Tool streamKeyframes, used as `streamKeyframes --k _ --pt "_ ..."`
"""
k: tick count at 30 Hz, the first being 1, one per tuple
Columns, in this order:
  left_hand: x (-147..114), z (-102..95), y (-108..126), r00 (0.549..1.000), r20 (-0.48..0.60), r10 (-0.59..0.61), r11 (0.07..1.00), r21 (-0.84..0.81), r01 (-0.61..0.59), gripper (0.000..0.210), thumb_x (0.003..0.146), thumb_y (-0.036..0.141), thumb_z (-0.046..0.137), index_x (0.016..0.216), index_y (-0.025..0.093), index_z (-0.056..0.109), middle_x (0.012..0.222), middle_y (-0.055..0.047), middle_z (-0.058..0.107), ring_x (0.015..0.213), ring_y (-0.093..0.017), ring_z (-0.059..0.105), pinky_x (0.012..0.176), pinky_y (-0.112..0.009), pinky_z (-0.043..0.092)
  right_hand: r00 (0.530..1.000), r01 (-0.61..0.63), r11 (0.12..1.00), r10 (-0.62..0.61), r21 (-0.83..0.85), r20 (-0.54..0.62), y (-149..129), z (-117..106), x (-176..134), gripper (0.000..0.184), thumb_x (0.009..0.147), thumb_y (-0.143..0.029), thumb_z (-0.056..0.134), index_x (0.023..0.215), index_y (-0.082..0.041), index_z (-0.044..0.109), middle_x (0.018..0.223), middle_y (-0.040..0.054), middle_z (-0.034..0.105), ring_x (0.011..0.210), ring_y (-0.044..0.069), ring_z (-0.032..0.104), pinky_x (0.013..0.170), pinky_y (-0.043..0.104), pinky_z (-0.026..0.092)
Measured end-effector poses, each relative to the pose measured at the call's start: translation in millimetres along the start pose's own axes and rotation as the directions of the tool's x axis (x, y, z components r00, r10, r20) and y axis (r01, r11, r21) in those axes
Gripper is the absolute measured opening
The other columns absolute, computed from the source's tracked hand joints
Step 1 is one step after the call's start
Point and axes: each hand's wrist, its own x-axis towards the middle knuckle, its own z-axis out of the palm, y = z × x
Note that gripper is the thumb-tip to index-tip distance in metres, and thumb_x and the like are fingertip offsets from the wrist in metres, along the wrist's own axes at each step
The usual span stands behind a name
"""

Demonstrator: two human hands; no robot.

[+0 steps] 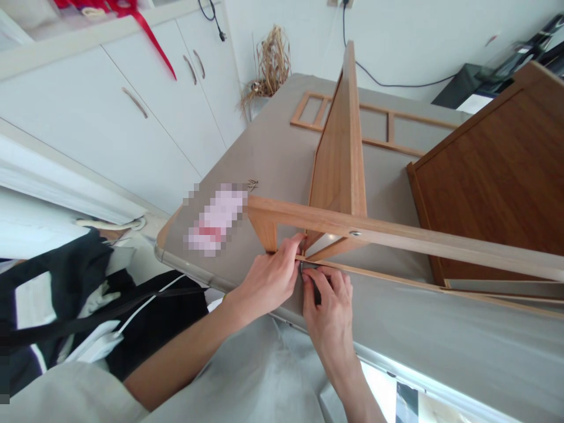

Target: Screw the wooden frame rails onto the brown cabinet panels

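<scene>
A wooden frame (299, 211) stands on the grey-covered table, with a long upper rail and a thin lower rail (374, 272) nearer to me. A round metal fastener head (355, 233) sits in the upper rail. An upright wooden panel (337, 141) meets the frame from behind. My left hand (274, 279) is closed on the wooden frame at its lower joint, fingers curled around the edge. Right beside it, my right hand (328, 299) pinches at the lower rail's outer side. A small dark metallic bit shows at its fingertips, too hidden to name.
Several screws (252, 185) lie beside a blurred pink-white item (215, 226). A flat slatted wooden frame (308, 111) lies farther back. A brown wooden panel (493, 182) leans on the right. White cabinets (132, 111) stand left, dried stalks (273, 59) at the far corner.
</scene>
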Motion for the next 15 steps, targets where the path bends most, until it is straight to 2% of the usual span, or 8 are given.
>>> streamKeyframes --k 4,9,15 --pt "-4 4.3 4 0.999 -0.039 0.005 0.999 0.042 -0.003 0.047 0.106 0.015 0.040 0.149 0.023 0.023 0.128 -0.009 0.067 0.107 -0.026 0.076 0.073 -0.036 0.062 1.000 0.000 1.000 0.000 -0.002 0.001 -1 0 1 0.014 0.103 -0.018 0.060 0.111 -0.022 0.070 0.103 0.0056 0.066 0.098 0.022 0.054 0.089 0.040 0.046" --pt "-8 9.7 8 0.995 -0.097 -0.022 0.998 0.054 0.028 0.052 0.107 0.013 0.041 0.152 0.025 0.019 0.129 -0.006 0.066 0.108 -0.023 0.075 0.070 -0.032 0.062 1.000 0.006 1.000 -0.006 0.005 -0.011 -2 -1 2 0.013 0.103 -0.018 0.060 0.111 -0.020 0.070 0.102 0.0053 0.066 0.096 0.021 0.054 0.088 0.038 0.047" --pt "-9 11.4 8 0.994 -0.107 -0.030 0.997 0.069 0.038 0.055 0.106 0.013 0.042 0.154 0.024 0.017 0.128 -0.006 0.067 0.104 -0.022 0.075 0.068 -0.031 0.060 1.000 0.010 1.000 -0.010 -0.003 -0.004 -3 -2 2 0.012 0.102 -0.017 0.059 0.106 -0.019 0.070 0.101 0.0061 0.063 0.096 0.022 0.052 0.089 0.038 0.047"
